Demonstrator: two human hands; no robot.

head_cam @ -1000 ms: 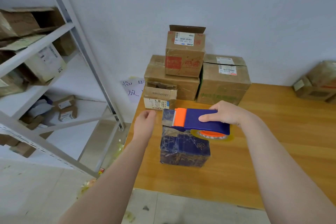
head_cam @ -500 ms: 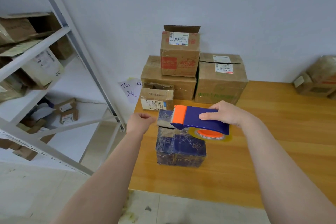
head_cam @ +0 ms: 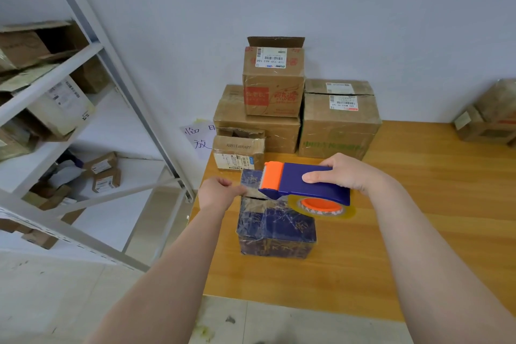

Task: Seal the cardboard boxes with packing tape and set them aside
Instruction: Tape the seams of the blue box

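Your right hand (head_cam: 339, 173) wraps the tape dispenser (head_cam: 304, 183), holding it just above the dark blue box (head_cam: 275, 227) near the desk (head_cam: 435, 204) edge, so the blade sits over the top seam. Your left hand (head_cam: 219, 194) pinches the free tape end (head_cam: 251, 191), probably to keep it taut for laying down.

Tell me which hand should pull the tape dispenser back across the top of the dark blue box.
Right. The right hand already grips the tape dispenser above the dark blue box, while the left hand pinches the tape end at the box's far-left edge, so it should probably just anchor it.
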